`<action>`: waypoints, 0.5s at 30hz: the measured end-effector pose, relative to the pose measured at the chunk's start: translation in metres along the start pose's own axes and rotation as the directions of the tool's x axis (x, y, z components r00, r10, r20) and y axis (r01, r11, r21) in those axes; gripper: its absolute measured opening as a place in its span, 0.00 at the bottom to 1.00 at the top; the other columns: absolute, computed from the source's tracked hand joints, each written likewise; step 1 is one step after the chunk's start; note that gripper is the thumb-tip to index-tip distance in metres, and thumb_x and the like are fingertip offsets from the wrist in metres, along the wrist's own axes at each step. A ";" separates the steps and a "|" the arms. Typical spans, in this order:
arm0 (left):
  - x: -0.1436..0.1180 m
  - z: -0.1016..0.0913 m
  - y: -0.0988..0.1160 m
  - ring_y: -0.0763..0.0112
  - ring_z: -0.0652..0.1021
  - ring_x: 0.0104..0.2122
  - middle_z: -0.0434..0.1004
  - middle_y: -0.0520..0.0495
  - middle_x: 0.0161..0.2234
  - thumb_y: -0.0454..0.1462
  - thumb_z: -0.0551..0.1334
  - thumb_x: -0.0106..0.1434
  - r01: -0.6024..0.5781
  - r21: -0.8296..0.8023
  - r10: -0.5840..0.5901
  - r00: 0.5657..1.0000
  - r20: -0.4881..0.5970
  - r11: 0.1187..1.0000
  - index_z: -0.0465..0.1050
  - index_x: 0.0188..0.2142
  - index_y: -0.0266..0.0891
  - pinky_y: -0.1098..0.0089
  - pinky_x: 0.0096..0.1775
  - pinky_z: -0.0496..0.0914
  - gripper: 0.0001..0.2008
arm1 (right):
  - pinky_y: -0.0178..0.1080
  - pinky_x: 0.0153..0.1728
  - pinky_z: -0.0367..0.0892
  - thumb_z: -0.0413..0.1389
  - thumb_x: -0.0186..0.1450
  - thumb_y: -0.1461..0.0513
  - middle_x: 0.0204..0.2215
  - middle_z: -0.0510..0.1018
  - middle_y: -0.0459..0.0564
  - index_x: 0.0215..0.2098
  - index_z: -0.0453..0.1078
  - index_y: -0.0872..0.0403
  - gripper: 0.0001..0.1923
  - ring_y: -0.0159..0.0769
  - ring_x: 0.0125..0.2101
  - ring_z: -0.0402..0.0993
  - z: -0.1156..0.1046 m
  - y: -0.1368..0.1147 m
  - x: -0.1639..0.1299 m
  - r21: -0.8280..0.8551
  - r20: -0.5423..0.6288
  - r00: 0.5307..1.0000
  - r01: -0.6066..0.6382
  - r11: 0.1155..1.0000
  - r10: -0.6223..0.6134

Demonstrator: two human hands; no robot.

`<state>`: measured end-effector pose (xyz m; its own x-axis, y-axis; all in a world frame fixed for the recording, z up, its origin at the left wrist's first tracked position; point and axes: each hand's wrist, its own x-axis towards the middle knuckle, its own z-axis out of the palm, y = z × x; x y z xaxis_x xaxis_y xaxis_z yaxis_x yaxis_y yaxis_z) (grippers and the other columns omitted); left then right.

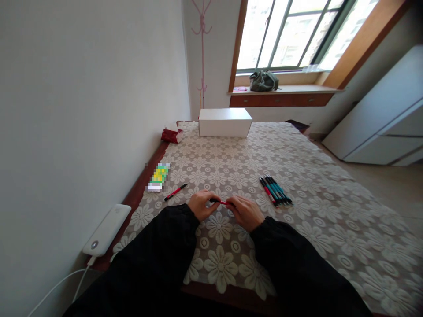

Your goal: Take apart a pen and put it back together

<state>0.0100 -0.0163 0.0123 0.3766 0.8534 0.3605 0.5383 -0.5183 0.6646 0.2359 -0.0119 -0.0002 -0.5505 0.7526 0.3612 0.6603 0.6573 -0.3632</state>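
Note:
A red and black pen point(223, 203) lies level between my two hands, just over the tablecloth. My left hand point(203, 205) is closed on its black end, thumb and fingers pinching. The other end sits in my right hand point(245, 212), whose fingers are also closed and cover much of it. Another red and black pen point(176, 192) rests on the cloth to the left of my left hand. Off to the right of my right hand, several teal and black pens point(278, 190) lie side by side, with a red one point(268, 191) at their left edge.
A floral lace tablecloth point(220, 270) covers the table. At the far end stands a white box point(224, 127), with a dark red tissue pack point(172, 135) left of it. Along the left edge lie a pixelated flat item point(158, 177) and a white power bank point(107, 230) with a cable.

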 end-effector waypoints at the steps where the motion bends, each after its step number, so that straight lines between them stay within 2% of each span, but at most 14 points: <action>1: 0.000 0.000 0.000 0.67 0.79 0.38 0.82 0.48 0.35 0.38 0.63 0.64 -0.023 -0.004 0.023 0.999 0.028 1.000 0.80 0.40 0.42 0.66 0.43 0.74 0.07 | 0.39 0.38 0.66 0.46 0.74 0.58 0.31 0.78 0.50 0.38 0.70 0.51 0.12 0.39 0.34 0.75 0.000 0.000 0.000 -0.014 0.011 1.000 -0.001 1.000 0.001; 4: 0.000 -0.001 0.000 0.66 0.79 0.39 0.82 0.48 0.36 0.39 0.63 0.65 -0.073 -0.002 0.073 0.995 0.070 0.997 0.80 0.41 0.43 0.66 0.44 0.74 0.08 | 0.39 0.36 0.65 0.44 0.74 0.59 0.29 0.77 0.50 0.34 0.69 0.51 0.15 0.39 0.32 0.74 0.000 -0.001 0.000 -0.027 0.030 0.999 -0.017 0.999 0.018; 9: 0.000 -0.001 -0.001 0.67 0.79 0.38 0.82 0.49 0.35 0.37 0.63 0.64 -0.044 0.034 0.043 0.999 0.017 0.998 0.79 0.39 0.43 0.66 0.43 0.74 0.06 | 0.39 0.39 0.67 0.46 0.75 0.56 0.35 0.78 0.50 0.41 0.69 0.51 0.12 0.39 0.37 0.75 0.001 0.000 0.001 0.024 0.034 0.999 0.011 1.000 -0.012; 15: 0.000 -0.002 -0.004 0.66 0.79 0.40 0.82 0.48 0.38 0.39 0.61 0.67 -0.136 0.063 0.130 0.987 0.090 0.989 0.79 0.41 0.43 0.65 0.46 0.73 0.08 | 0.41 0.40 0.67 0.44 0.75 0.58 0.33 0.76 0.51 0.37 0.69 0.51 0.13 0.41 0.37 0.73 0.001 0.002 0.001 -0.015 0.084 0.996 0.045 0.999 -0.043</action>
<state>0.0066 -0.0142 0.0107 0.5093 0.7704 0.3835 0.5284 -0.6317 0.5672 0.2361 -0.0099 -0.0011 -0.6197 0.7239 0.3032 0.6424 0.6898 -0.3338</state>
